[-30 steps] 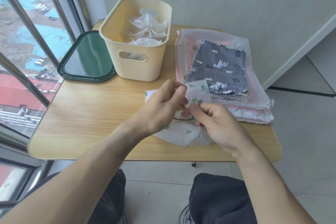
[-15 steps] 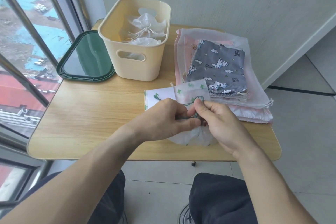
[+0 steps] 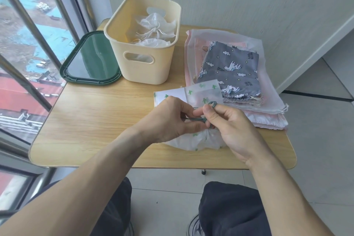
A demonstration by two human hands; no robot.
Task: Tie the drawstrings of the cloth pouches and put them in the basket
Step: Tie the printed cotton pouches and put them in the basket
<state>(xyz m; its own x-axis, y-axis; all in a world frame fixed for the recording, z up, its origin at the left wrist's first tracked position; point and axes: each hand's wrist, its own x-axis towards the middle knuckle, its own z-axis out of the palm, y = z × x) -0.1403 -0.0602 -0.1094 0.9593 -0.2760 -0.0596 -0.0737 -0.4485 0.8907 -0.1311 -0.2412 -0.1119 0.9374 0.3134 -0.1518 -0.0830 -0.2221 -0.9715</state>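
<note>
A white pouch with green cactus prints (image 3: 199, 140) lies gathered at the table's front, under both hands. Its green drawstring (image 3: 197, 119) runs between my hands. My left hand (image 3: 172, 119) pinches the string between thumb and fingers. My right hand (image 3: 228, 122) holds the other part, with a loop of string around its fingertip. Further back, flat cactus-print pouches (image 3: 203, 94) lie beside my hands. The cream basket (image 3: 145, 71) stands at the back with white tied pouches (image 3: 156, 27) inside.
A stack of pouches (image 3: 229, 67), grey unicorn print on top of pink and white ones, lies at the right of the wooden table (image 3: 95, 120). A dark green lid (image 3: 90, 63) sits left of the basket. Window bars run along the left, a wall behind.
My hands dropped from the flat cactus pouch to the gathered one's neck. They now pull the green drawstring apart, with a loop formed on my right fingertip.
</note>
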